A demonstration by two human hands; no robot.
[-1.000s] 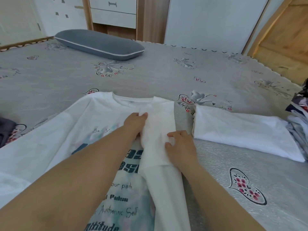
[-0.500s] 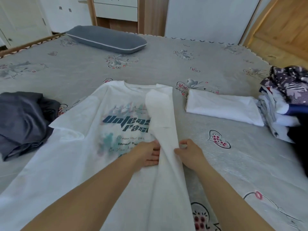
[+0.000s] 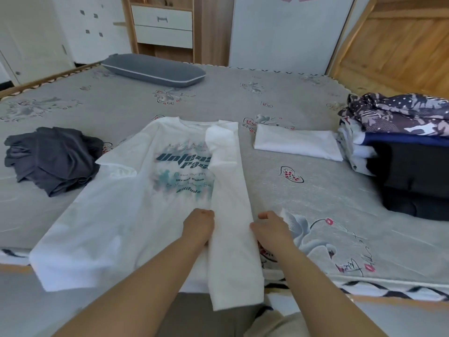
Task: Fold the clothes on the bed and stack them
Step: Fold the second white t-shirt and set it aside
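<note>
A white T-shirt with a teal print lies face up on the bed, its hem hanging over the near edge. Its right side is folded inward as a long strip. My left hand rests on the shirt at the strip's left edge, fingers bent down onto the cloth. My right hand touches the strip's right folded edge, thumb raised. A folded white garment lies to the right. A pile of clothes sits at the far right.
A crumpled dark grey garment lies on the left of the bed. A grey pillow is at the far side. White drawers and a wooden door stand beyond the bed.
Both hands slid down the folded strip from near the collar to the lower part of the shirt. The view pulled back, so the dark garment and the pile came into sight.
</note>
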